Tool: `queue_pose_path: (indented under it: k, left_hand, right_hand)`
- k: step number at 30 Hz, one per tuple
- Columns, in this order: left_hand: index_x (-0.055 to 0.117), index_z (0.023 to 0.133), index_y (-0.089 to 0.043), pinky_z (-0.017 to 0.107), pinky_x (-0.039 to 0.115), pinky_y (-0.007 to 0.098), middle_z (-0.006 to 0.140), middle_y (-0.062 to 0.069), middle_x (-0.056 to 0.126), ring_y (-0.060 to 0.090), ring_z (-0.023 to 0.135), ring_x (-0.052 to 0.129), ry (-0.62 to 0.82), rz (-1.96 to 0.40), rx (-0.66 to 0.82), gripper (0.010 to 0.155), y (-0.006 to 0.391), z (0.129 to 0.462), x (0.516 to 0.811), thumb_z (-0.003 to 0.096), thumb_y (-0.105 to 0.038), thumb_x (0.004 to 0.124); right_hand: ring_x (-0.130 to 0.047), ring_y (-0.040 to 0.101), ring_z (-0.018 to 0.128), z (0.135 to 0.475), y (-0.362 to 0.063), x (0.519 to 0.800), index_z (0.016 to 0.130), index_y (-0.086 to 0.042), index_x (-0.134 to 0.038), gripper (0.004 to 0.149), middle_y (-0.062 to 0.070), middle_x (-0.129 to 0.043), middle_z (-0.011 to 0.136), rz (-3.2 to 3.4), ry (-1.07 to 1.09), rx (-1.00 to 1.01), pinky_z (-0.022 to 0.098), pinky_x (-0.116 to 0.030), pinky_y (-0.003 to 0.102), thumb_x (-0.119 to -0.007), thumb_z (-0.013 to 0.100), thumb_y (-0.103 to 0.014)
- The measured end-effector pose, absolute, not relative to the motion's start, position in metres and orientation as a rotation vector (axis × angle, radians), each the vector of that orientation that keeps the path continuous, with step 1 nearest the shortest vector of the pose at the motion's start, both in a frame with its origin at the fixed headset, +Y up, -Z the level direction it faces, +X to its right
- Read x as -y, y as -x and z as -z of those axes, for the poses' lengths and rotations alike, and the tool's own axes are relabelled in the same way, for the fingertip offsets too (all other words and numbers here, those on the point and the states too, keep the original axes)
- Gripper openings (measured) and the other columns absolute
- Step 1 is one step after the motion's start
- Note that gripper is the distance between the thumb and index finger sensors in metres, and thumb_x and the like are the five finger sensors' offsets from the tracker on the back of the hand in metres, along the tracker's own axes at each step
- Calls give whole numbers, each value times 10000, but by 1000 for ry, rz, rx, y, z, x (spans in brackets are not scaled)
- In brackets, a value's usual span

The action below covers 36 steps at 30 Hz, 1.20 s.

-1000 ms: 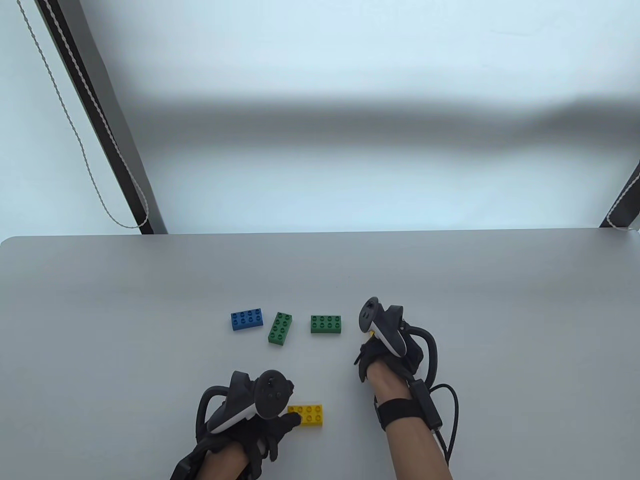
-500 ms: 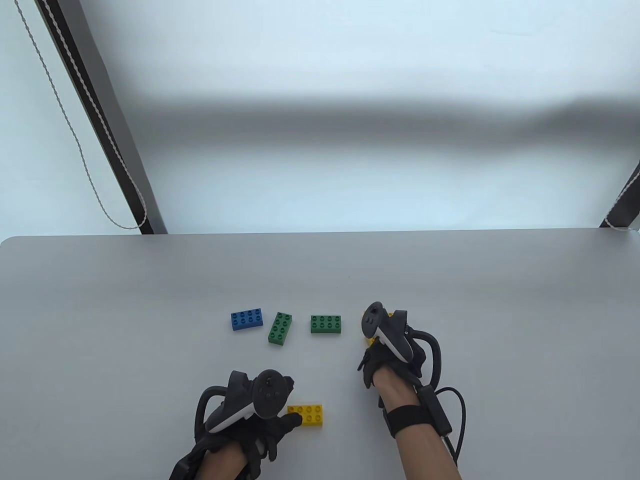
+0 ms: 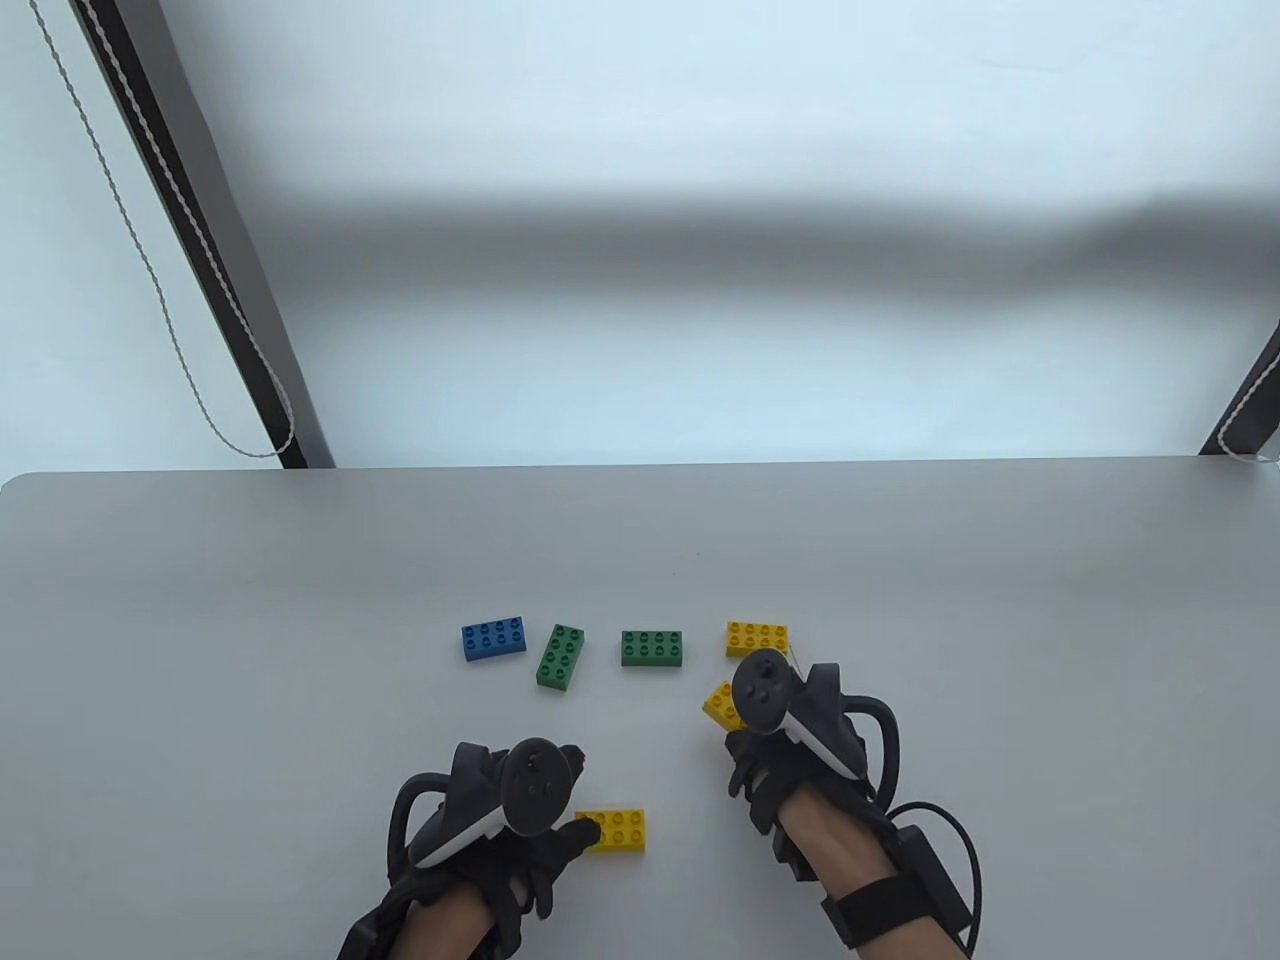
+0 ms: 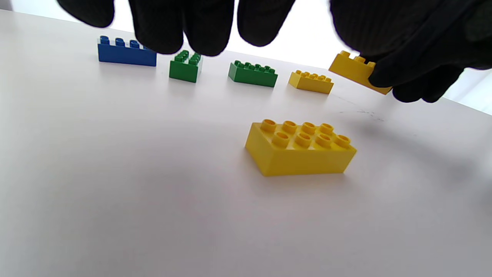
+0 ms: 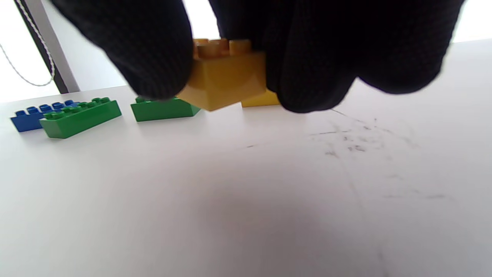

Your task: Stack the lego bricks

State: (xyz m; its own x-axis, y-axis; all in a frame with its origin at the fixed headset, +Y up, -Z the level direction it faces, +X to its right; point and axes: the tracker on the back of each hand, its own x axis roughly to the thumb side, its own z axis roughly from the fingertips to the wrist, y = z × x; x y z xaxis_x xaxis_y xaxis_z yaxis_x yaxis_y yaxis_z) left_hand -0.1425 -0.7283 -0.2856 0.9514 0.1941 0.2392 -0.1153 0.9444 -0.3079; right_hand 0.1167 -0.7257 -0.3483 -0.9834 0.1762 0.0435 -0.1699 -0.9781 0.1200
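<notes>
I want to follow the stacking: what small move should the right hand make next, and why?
Probably carry the held yellow brick toward the yellow brick by the left hand. The right hand grips it clear of the table, studs up, and that brick lies free.

The right hand [image 3: 790, 745] holds a yellow brick [image 3: 719, 704] near another yellow brick [image 3: 757, 638] on the table [image 3: 1000, 620].

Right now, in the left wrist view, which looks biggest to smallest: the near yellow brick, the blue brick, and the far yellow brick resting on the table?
1. Near yellow brick, largest, mostly because it is closest.
2. Blue brick, partly hidden by fingers.
3. Far yellow brick.
All three may well be the same real size.
</notes>
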Motion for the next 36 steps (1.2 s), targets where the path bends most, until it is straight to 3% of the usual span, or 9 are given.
queue_pose_path:
  k: [8, 21, 36]
  left_hand:
    - [542, 1061, -284, 712, 503, 665, 1156, 102, 545, 386, 1040, 554, 292, -164, 268, 767, 144, 285, 729, 392, -617, 714]
    - [512, 1068, -299, 723, 448, 675, 1178, 99, 471, 389, 1068, 456, 282, -158, 253, 773, 146, 286, 731, 392, -617, 713]
    - [509, 1069, -300, 724, 437, 678, 1179, 100, 462, 390, 1068, 448, 288, -164, 260, 771, 145, 285, 731, 394, -615, 712]
  right_hand:
    - [-966, 345, 518, 320, -110, 718, 870, -101, -698, 672, 194, -825, 794, -2915, -235, -130, 391, -855, 511, -937, 314, -392]
    - [-962, 348, 580, 293, -91, 740, 883, -131, -699, 660, 148, -818, 844, -2962, -568, -155, 437, -837, 535, -944, 314, -359]
    - [-964, 342, 588, 288, -84, 757, 882, -143, -705, 654, 125, -825, 852, -2953, -641, -200, 445, -836, 535, -941, 313, -360]
